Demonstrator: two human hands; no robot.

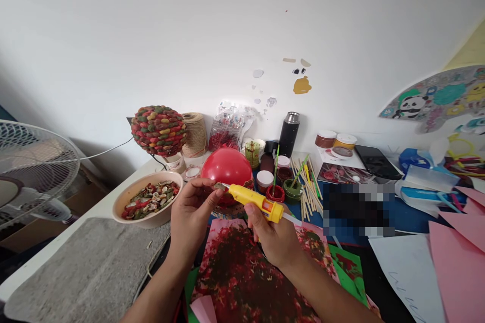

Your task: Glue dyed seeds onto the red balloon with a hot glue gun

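My right hand (271, 229) is wrapped round a yellow glue gun (248, 198), whose nozzle points left. Pinched in the fingertips of my left hand (195, 212) is a small shell piece (220, 186), touching or nearly touching the nozzle. Just behind both hands sits a red balloon (226, 165), its lower part partly hidden by them. To the left, a beige bowl (142, 219) holds painted shell pieces (151, 197). Paint-stained pink paper (253, 277) lies below my hands.
Behind the bowl stands a ball covered in coloured pieces (159, 130), beside a twine spool (194, 133). Paint jars (293, 191), wooden sticks (308, 197) and a black flask (290, 135) are behind my right hand. A fan (34, 171) stands far left; papers (409, 272) lie right.
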